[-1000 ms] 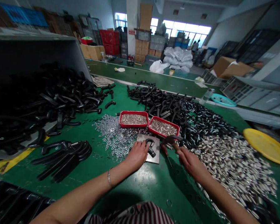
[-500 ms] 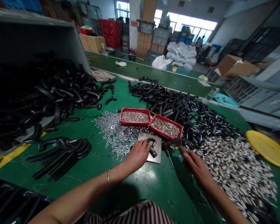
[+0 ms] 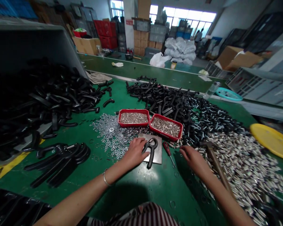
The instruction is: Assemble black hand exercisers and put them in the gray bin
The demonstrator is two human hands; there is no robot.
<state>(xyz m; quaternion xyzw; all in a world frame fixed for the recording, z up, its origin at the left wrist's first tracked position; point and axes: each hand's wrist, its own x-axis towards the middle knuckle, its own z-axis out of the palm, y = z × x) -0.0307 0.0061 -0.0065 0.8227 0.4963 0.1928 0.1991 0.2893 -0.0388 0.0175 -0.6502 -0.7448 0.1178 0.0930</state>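
Note:
My left hand (image 3: pixel 136 151) has its thumb and fingers closed on a black handle-like part (image 3: pixel 152 153) with a rounded loop on top and two legs. That part lies over a square metal plate (image 3: pixel 158 154). To the right, my right hand (image 3: pixel 192 157) hovers above the table with its fingers reaching left, apart and holding nothing. Just left of its fingertips lie a red-handled screwdriver (image 3: pixel 167 148) and a few small metal pieces. A hammer (image 3: pixel 215 164) with a wooden handle rests on the metal cylinders (image 3: pixel 245 172), right of that hand.
Two red trays (image 3: pixel 134 125) of small metal pieces stand behind the plate. Loose metal rings (image 3: pixel 115 138) spread to the left. Black parts (image 3: pixel 63 150) lie in a stack at left, with more in a grey bin (image 3: pixel 73 47). A yellow lid (image 3: pixel 271 141) sits at right.
My right hand has let go of the hammer, which now lies on the cylinders at right. The black part in my left hand has turned, its legs now pointing toward me.

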